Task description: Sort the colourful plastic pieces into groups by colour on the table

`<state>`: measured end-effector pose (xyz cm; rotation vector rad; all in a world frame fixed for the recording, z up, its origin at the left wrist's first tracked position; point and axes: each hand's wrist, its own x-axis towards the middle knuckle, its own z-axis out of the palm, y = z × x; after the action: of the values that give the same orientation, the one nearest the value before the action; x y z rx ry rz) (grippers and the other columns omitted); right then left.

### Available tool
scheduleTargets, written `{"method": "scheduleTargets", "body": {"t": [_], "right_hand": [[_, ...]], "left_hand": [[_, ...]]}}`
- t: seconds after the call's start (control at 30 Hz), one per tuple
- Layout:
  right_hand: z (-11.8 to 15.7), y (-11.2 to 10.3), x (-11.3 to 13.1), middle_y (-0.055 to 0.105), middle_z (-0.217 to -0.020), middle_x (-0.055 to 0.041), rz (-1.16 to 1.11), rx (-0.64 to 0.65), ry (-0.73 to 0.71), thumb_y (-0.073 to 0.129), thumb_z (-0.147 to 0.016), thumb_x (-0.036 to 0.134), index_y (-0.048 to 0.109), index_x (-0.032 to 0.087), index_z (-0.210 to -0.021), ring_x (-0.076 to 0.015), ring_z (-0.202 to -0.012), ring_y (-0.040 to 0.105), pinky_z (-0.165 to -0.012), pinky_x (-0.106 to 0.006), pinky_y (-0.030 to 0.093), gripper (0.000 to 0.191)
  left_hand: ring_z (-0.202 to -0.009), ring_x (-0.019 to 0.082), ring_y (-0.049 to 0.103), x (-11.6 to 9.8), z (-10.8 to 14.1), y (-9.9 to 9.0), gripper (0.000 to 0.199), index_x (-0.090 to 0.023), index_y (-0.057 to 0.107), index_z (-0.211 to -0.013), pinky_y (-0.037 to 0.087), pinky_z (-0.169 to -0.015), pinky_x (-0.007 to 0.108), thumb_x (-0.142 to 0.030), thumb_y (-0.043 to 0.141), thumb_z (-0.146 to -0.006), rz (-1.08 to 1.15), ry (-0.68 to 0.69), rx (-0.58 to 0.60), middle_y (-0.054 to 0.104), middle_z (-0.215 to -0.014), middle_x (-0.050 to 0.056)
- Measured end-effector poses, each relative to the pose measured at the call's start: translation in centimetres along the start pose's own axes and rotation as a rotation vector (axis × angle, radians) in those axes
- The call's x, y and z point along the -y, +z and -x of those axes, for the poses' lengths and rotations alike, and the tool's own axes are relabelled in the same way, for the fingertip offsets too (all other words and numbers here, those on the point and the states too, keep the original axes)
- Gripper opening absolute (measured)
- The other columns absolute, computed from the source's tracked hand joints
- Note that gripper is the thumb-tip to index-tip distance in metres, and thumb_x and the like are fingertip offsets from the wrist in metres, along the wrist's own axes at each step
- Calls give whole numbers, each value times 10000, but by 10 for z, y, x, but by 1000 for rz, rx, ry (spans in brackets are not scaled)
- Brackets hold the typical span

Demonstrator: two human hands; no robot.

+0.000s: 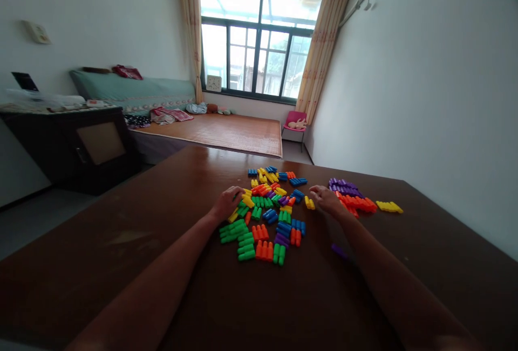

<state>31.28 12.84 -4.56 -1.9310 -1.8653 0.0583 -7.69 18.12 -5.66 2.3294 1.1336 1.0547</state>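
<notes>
- Table (121,265): dark brown, wide, scuffed pale on its left part; it carries everything I handle, and both my forearms stretch out across it.
- Bed (226,132): beyond the table, under the window (259,33), covered with a woven mat; folded cloth lies at its far left end.
- Cabinet (81,146): dark, left of the table, with clutter on its top.
- Pink chair (294,122): small, in the far right corner below the curtain (324,43).
- Pile of blocks (269,211): loose plastic pieces in green, orange, blue, yellow, red and purple, spread over the middle of the table between my two hands.
- Purple and orange row (351,195): joined blocks, purple behind and orange in front, just right of my right hand.
- My left hand (227,202): palm down at the left edge of the pile, fingers curled over yellow and green pieces; I cannot tell whether it actually grips one.
- My right hand (327,199): palm down at the right edge of the pile, fingers loosely bent, the tips near a small yellow block (309,203); whether they pinch anything I cannot tell.
- Yellow strip (389,207): a few joined yellow blocks, lying apart to the far right.
- Single purple block (339,251): alone on the table, close beside my right forearm.
</notes>
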Motion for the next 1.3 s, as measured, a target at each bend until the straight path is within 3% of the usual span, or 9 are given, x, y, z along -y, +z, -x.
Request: {"method": "scheduleTargets", "body": {"t": [0.2,0.4,0.57,0.73,0.87,1.0,1.07,1.17,1.3], "right_hand": [[17,0,1,705,-926,-70,-136,92,119,560,-834,430,653,198,-995,-198,-846,648,-730,-287,481,297],[28,4,4,689,-971,-28,-282,107,-15,661,-737,290,617,211,-1059,-169,-824,642,-744,-275,499,335],[32,-8,14,658,-999,-85,34,-80,-93,658,-715,172,639,186,-943,-226,-975,582,-881,-355,455,230],[32,-20,22,681,-1006,-42,-165,178,-183,743,-670,260,667,219,-1041,-205,-898,610,-811,-329,493,381],[34,-22,20,681,-1056,-40,-259,224,-104,780,-622,287,675,235,-1082,-193,-829,626,-739,-311,517,475],[38,-23,25,694,-938,-27,-253,267,-128,738,-680,289,679,225,-1093,-165,-762,624,-723,-286,516,422],[35,-30,27,682,-992,-32,-275,190,-147,716,-702,281,669,225,-1105,-156,-779,620,-731,-277,517,410],[23,-54,14,633,-1137,-59,-346,-33,-113,677,-741,304,629,217,-1162,-149,-827,615,-760,-281,525,433],[18,-94,-51,598,-1183,-113,-329,-304,149,645,-771,312,593,156,-1193,-163,-831,625,-740,-293,543,453]], "left_hand": [[-895,202,627,9,0,3,302,-173,642,-940,479,-849,337,-308,376,-897,-15,37,-32,668,-943,83],[-899,191,631,12,-1,2,293,-191,640,-944,485,-846,315,-323,385,-889,-5,15,-6,680,-944,63],[-905,190,632,14,-1,0,306,-188,640,-959,487,-849,312,-346,388,-889,1,1,20,682,-958,61],[-913,197,637,10,0,-3,334,-180,653,-969,490,-864,325,-384,401,-890,15,-16,29,685,-964,70],[-1030,213,601,5,-1,-4,406,-181,667,-1048,453,-957,362,-438,381,-915,14,42,28,672,-1071,90],[-1156,224,538,11,-1,-1,457,-192,681,-1096,390,-1046,388,-477,363,-932,-7,112,78,636,-1205,93],[-1163,226,538,16,-2,-1,470,-203,690,-1092,390,-1050,386,-501,365,-929,-24,108,82,637,-1211,87],[-1132,238,567,22,-2,-1,509,-212,709,-1053,421,-1025,385,-557,363,-911,-47,75,68,653,-1185,83],[-1113,249,585,25,-4,-3,550,-204,715,-1030,439,-1009,384,-609,372,-883,-64,43,70,657,-1174,90]]}}
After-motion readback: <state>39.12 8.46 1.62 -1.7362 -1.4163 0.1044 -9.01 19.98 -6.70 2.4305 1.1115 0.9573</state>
